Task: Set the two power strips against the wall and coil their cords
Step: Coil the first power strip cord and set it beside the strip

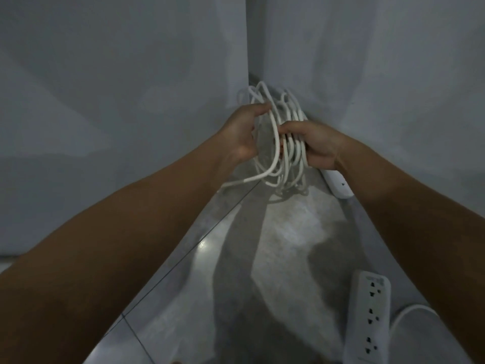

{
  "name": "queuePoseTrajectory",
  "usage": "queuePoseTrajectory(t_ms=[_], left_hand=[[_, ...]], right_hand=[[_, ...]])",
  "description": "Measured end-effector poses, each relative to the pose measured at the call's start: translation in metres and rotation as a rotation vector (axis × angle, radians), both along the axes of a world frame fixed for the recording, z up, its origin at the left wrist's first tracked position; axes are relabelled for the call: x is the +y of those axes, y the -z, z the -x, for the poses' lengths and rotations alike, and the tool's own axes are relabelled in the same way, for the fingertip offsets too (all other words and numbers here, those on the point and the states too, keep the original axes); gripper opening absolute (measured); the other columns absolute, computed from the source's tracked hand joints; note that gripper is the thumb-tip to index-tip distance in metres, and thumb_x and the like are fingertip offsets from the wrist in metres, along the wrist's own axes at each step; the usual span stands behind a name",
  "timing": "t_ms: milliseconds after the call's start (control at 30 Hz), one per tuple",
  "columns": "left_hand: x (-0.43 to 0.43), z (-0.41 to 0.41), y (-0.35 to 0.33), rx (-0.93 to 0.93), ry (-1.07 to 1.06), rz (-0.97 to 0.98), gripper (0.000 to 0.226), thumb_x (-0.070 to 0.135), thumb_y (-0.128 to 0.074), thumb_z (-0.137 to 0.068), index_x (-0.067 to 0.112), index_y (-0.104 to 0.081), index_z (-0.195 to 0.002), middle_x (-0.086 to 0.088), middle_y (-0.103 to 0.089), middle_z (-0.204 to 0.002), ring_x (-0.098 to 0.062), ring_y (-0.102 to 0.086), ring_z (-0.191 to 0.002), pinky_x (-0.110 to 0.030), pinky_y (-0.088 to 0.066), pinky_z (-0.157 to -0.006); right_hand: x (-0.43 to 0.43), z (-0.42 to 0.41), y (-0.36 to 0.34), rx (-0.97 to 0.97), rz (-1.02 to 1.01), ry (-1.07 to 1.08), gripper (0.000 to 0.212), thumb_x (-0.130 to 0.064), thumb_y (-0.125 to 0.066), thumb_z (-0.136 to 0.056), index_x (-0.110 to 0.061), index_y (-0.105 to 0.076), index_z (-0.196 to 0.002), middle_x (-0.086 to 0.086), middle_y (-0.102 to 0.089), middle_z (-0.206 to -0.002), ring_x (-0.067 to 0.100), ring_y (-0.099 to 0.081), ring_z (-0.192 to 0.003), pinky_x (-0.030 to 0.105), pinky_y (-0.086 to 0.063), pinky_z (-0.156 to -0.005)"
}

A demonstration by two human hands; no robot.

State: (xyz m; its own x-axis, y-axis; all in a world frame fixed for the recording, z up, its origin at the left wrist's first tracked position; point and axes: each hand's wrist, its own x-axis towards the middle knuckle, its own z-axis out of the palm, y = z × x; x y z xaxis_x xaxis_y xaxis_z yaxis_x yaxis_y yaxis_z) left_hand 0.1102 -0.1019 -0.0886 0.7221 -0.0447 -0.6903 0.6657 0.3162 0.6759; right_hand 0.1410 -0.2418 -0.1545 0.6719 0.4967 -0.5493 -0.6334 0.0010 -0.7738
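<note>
Currently, a white round-section cord [275, 153] is held up in loose oval loops near the far corner of two smooth grey walls [131, 101]. The bundle is gripped by the right hand [317, 145], with fingers curled round several strands. One loop is pinched by the left hand [244, 132]. A white plastic power strip [339, 183] is set along the right wall, partly hidden by the right wrist. A second strip [367, 319], flat and rectangular with its sockets up, is seen near right on the glossy tiled floor [275, 245]. A curved second cord [414, 315] is seen just beside it.
</note>
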Motion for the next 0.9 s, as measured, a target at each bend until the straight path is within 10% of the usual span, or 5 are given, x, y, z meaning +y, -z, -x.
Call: queuePoseTrajectory(t_ms=[100,267,433,633,900], left_hand=[[-0.002,-0.001,0.003,0.018,0.007,0.003,0.010,0.023,-0.053,-0.097,0.014,-0.053,-0.097,-0.004,-0.055,-0.084,-0.014,-0.063,-0.050,-0.017,-0.044,-0.031],[0.005,-0.002,0.029,0.019,0.041,-0.028,0.055,0.033,-0.060,-0.092,0.022,-0.040,-0.142,-0.007,-0.023,-0.155,-0.026,-0.019,-0.144,-0.059,-0.028,-0.106],[0.017,-0.002,0.050,-0.093,0.072,-0.275,0.024,0.034,-0.066,-0.087,0.019,-0.060,-0.105,0.002,-0.059,-0.094,-0.017,-0.057,-0.096,-0.033,-0.052,-0.082],[0.044,0.017,0.050,0.082,0.581,-0.376,0.053,0.060,-0.040,-0.093,0.017,-0.054,-0.064,0.006,-0.044,-0.042,-0.007,-0.039,-0.036,-0.012,-0.026,-0.035],[0.047,0.038,0.045,0.421,0.712,-0.046,0.086,0.072,-0.029,-0.088,0.005,-0.034,-0.141,-0.021,-0.046,-0.143,-0.035,-0.070,-0.095,-0.042,-0.058,-0.083]], right_hand=[[-0.007,0.001,0.003,0.077,-0.084,-0.015,0.018,-0.015,-0.052,-0.085,-0.007,-0.066,-0.078,0.006,-0.064,-0.066,0.017,-0.061,-0.059,0.029,-0.053,-0.066],[-0.009,0.004,-0.002,0.090,-0.154,-0.077,0.013,-0.019,-0.061,-0.080,-0.009,-0.068,-0.076,0.006,-0.068,-0.071,0.014,-0.066,-0.057,0.025,-0.056,-0.058],[0.002,0.000,0.002,0.045,0.025,-0.072,0.013,-0.013,-0.063,-0.088,-0.009,-0.064,-0.075,0.003,-0.064,-0.061,0.013,-0.063,-0.055,0.024,-0.056,-0.058],[0.000,-0.004,0.001,0.052,0.008,0.050,0.014,-0.010,-0.059,-0.092,-0.007,-0.062,-0.078,0.001,-0.066,-0.060,0.011,-0.068,-0.064,0.023,-0.058,-0.062],[0.002,-0.003,0.007,-0.016,0.002,0.057,0.024,-0.009,-0.059,-0.092,-0.009,-0.063,-0.068,0.000,-0.063,-0.060,0.010,-0.066,-0.064,0.022,-0.055,-0.068]])
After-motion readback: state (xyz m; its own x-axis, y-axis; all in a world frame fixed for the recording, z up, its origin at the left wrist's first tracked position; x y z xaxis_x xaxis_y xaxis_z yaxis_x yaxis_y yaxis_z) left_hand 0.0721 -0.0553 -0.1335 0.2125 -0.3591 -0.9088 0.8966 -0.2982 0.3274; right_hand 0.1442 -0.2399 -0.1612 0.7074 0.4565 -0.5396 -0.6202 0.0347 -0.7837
